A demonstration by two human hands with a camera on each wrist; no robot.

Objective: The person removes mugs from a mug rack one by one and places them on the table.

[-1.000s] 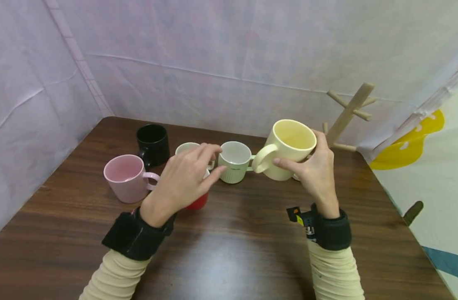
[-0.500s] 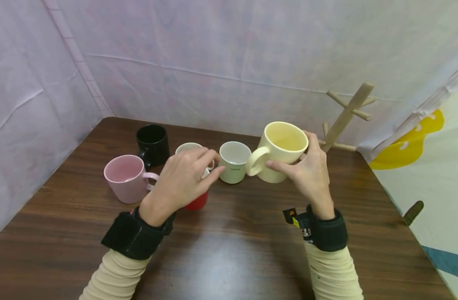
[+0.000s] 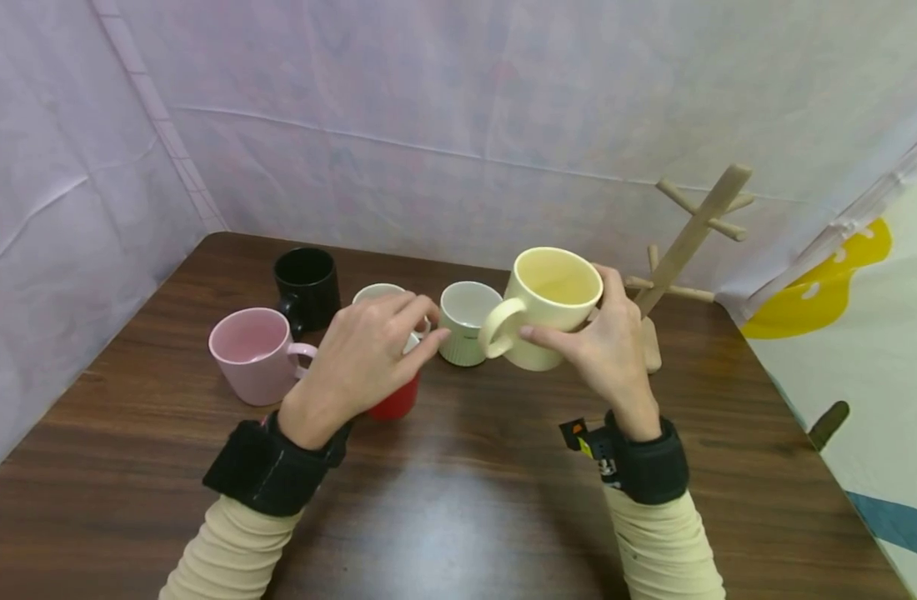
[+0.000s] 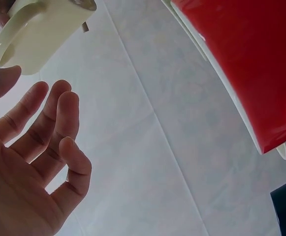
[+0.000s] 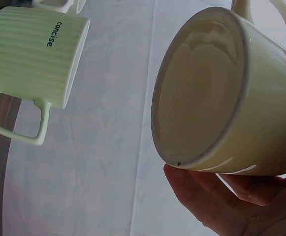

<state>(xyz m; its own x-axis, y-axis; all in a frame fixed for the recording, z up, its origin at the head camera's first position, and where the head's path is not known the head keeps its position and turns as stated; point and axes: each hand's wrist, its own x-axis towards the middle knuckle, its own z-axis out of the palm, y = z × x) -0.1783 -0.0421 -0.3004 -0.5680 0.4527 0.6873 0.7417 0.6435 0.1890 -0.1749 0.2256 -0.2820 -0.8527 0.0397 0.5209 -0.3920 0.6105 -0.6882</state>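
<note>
My right hand [image 3: 614,346] grips a pale yellow mug [image 3: 552,312] by its body, thumb on the near side. The mug is held up off the table, tilted, its handle pointing left toward my left hand [image 3: 361,350]. The right wrist view shows the mug's underside. My left hand holds nothing; its fingers are loosely bent over a red mug [image 3: 396,400] and partly hide it. In the left wrist view, the yellow mug [image 4: 44,37] appears just beyond the left fingertips. A ribbed light green mug [image 5: 34,54] marked "concise" stands between the two hands, partly behind the yellow mug's handle.
A pink mug [image 3: 252,358] and a black mug [image 3: 308,287] stand at the left of the wooden table [image 3: 466,500]. Behind my left hand is a white mug [image 3: 379,291]. A wooden mug rack [image 3: 694,233] with pegs leans at the back right.
My right hand has carried the yellow mug left and slightly lower, over part of the green mug in the head view. More of the rack's base shows. The left hand has hardly moved.
</note>
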